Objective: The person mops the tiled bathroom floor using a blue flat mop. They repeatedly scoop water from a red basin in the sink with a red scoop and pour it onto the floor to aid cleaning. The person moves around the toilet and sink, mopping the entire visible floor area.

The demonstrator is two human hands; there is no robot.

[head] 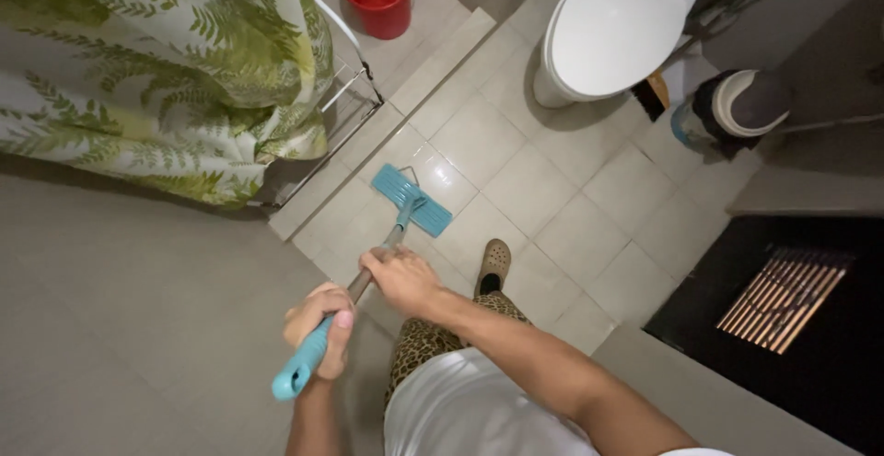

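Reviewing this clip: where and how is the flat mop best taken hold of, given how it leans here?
Grip the mop on its handle's upper end, from above. The pole slants up from the floor head toward the person, so the left hand wraps the teal grip and the right hand clasps the metal shaft further down.

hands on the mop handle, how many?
2: left hand wraps the teal grip end of the mop handle; right hand holds the shaft further down, toward the mop head.
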